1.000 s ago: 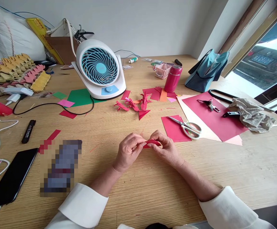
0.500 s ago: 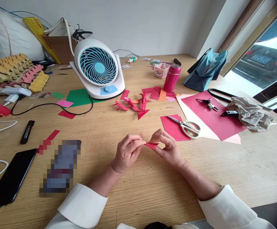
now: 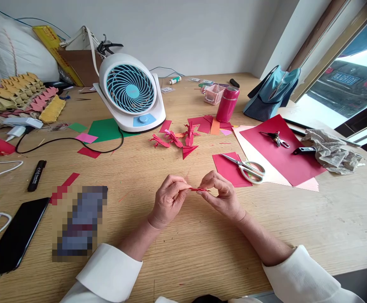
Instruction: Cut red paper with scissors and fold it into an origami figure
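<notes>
Between my two hands is a small piece of folded red paper (image 3: pixel 198 190), seen nearly edge-on as a thin strip. My left hand (image 3: pixel 170 197) pinches its left end between thumb and fingertips. On the other end, the thumb and index finger of my right hand (image 3: pixel 221 194) press the paper together. Part of the paper is hidden behind the fingertips. Beyond my hands lie several folded red paper cranes (image 3: pixel 175 138) and a red folded triangle (image 3: pixel 189 151). White-handled scissors (image 3: pixel 249 169) rest on red paper sheets (image 3: pixel 226 170) just past my right hand.
A white and blue fan (image 3: pixel 131 90) stands at the back, its black cable running left. A pink bottle (image 3: pixel 227 104) and a blue bag (image 3: pixel 271 94) stand back right. Keys (image 3: pixel 276 139) lie on a large red sheet (image 3: pixel 265 155). A black phone (image 3: pixel 15 235) and a marker (image 3: pixel 37 176) lie left.
The folded red paper has turned between my fingers, from showing a small triangular face to a thin edge. My hands have stayed almost in place, both still pinching it.
</notes>
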`<action>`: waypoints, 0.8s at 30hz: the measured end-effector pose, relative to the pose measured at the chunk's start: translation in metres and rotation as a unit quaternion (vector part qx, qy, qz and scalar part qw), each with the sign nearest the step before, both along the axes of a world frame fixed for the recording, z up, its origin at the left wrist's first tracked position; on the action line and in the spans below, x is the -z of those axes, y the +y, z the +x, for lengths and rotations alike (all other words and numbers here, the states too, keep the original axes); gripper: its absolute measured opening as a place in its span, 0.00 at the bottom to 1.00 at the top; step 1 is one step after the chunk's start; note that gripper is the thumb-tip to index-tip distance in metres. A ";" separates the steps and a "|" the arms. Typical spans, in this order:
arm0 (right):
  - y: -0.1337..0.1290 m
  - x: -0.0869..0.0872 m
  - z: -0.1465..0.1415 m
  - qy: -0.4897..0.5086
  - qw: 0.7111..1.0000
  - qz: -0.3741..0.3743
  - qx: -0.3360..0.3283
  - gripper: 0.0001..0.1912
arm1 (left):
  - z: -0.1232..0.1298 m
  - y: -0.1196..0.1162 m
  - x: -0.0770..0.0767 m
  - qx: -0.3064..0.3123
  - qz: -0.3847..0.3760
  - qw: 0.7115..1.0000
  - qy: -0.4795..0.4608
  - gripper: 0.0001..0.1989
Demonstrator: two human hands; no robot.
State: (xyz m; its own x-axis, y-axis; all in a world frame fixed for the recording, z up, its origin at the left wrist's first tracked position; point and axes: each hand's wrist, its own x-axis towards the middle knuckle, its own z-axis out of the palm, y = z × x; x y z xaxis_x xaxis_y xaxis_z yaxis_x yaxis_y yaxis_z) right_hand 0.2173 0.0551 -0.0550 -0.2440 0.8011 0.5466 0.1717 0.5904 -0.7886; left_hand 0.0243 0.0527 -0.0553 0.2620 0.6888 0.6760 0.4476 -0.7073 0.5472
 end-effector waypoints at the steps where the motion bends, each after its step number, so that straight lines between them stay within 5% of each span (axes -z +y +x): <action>1: 0.000 0.000 0.001 0.002 1.000 0.000 -0.001 0.02 | 0.000 0.000 0.001 -0.003 -0.006 1.000 -0.002 0.05; 8: 0.002 -0.002 0.006 -0.015 0.999 -0.004 0.037 0.08 | 0.001 0.002 0.000 0.002 -0.030 0.999 -0.014 0.04; 17: 0.000 0.006 0.001 -0.048 0.998 0.036 -0.002 0.02 | 0.001 -0.005 0.000 0.040 0.005 0.999 -0.001 0.08; 21: -0.001 0.008 0.007 -0.112 0.987 0.103 0.047 0.06 | 0.003 -0.001 0.002 -0.016 -0.139 0.988 -0.067 0.06; 24: -0.003 0.005 0.011 -0.189 0.964 0.175 0.065 0.08 | 0.006 0.003 0.002 -0.009 -0.337 0.928 -0.160 0.13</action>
State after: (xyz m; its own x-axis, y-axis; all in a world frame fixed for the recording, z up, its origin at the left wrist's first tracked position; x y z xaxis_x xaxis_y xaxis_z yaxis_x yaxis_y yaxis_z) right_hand 0.2282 0.0526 -0.0598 -0.3889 0.6210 0.6805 0.4985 0.7630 -0.4115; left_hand 0.0307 0.0560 -0.0576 0.1072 0.9855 0.1314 0.1944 -0.1504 0.9693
